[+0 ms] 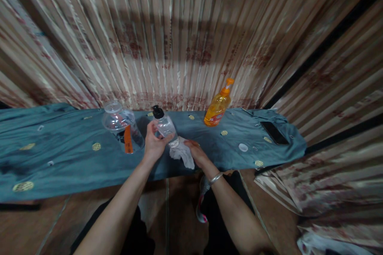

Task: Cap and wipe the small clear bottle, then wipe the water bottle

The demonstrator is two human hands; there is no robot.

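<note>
My left hand (155, 143) is wrapped round a clear pump bottle (166, 125) with a black pump head, which tilts toward the upper left. In my right hand (195, 153) is a crumpled white tissue (183, 153), pressed against the bottle's base. Some of the right fingers are hidden behind the tissue. Left of the pump bottle stands a large clear plastic jar (115, 118) without a lid, bearing an orange and black label. To the right, an orange-capped pump bottle of yellow-orange liquid (217, 107) stands near the back edge.
A teal patterned cloth (74, 155) covers the narrow bench. On its right part lie a small round white disc (243, 147) and a black phone (274, 132). Pleated printed curtains (185, 40) rise behind the bench and along the right side. Tiled floor shows below.
</note>
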